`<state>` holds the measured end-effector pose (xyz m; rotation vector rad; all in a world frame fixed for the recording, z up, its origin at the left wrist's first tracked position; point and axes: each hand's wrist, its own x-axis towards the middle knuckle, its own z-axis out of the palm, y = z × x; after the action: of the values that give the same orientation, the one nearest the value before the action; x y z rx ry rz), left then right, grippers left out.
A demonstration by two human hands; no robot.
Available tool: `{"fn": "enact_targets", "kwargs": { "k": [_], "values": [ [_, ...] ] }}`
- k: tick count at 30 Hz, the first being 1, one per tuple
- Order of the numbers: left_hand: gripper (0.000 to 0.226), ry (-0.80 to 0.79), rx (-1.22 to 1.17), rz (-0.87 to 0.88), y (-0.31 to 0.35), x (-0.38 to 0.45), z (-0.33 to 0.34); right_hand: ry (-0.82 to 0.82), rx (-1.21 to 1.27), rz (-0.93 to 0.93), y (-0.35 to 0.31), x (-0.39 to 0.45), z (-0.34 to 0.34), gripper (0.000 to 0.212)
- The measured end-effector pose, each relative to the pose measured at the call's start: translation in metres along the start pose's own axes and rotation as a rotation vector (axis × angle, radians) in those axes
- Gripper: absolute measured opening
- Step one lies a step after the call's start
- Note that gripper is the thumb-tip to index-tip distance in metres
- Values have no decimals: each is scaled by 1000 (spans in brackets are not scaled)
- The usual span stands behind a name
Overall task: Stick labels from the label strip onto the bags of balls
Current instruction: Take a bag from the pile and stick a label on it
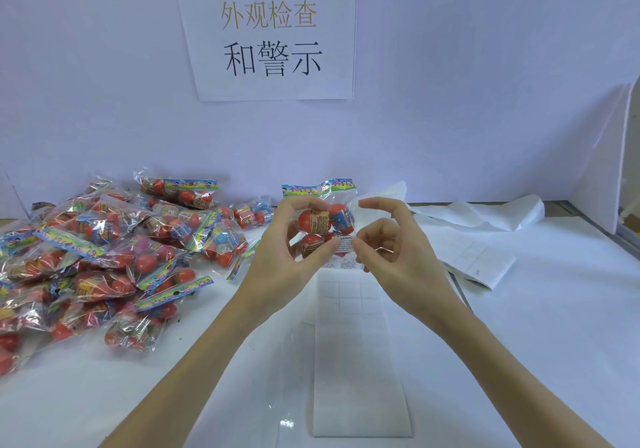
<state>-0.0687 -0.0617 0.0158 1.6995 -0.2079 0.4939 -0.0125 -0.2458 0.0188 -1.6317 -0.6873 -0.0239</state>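
We held bag (323, 219) in left grip (294, 240), right grip (388, 240) pinched label (346, 243) at lower edge. Film slippery, balls shifted; label flimsy, took by edge.

One head-worn wide-angle view looks forward and down, close over the white table (519, 326), facing the back wall (450, 101).

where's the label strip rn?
Head view, centre: the label strip lies flat on the table, beneath both hands, right of the bag pile.
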Motion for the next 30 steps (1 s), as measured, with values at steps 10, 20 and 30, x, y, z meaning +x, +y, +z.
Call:
{"fn": "enact_targets", "kwargs": {
  "k": [10, 20, 30],
  "values": [
    [59, 23, -97, 28, 2, 2, 1, 37, -58, 152, -7, 4, -6, 46],
    [78, -10, -257, 26, 4, 5, -3, -197, 533, 347, -7, 4, -11, 25],
    [67, 56, -202, -100, 2, 2, 2, -153, 343, 474, -7, 2, -13, 45]
  ]
}}
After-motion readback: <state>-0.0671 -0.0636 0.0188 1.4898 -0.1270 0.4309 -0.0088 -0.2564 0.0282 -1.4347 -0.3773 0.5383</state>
